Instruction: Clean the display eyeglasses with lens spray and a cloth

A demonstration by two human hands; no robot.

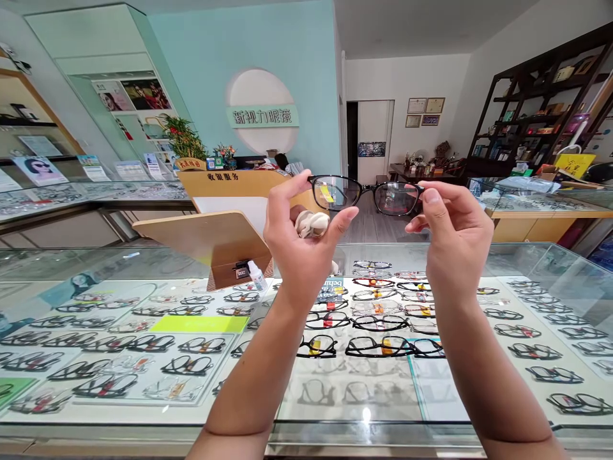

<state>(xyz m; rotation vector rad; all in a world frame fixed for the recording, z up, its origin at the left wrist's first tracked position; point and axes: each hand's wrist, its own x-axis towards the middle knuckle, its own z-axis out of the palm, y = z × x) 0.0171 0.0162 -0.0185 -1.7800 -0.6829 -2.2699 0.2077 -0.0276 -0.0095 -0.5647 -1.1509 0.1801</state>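
Nearest you is the clear front edge of the glass table [383,433], with both your forearms reaching over it. Within the table, rows of folded spectacles [385,346] run from its front part toward its back, many with coloured tags on the lenses, and a yellow-green strip [200,324] lies among those left of the table's middle. Above the table's middle rows, your two hands are raised, with the black-framed glasses [366,188] stretched between them, clear of the table. The fingers of your left hand [301,252] grip the left end of that frame near its top corner; a crumpled pale cloth [311,225] is tucked in the same hand, and its thumb lies along the lower rim of the left lens, though you cannot tell whether it touches. Your right hand [454,233] has its fingers closed on the frame's right end, thumb toward you. Toward the back of the table, left of its middle, are a white bottle [258,277] and a tilted wooden panel [204,231]. Beyond the table on the left is a wooden stand [234,186] with dark lettering and a leafy plant [184,137] behind it; beyond the table on the right rises a dark shelf unit [541,108]. Farthest past the table are a teal wall [191,38] bearing a round sign [261,115] and a pale door [378,128].
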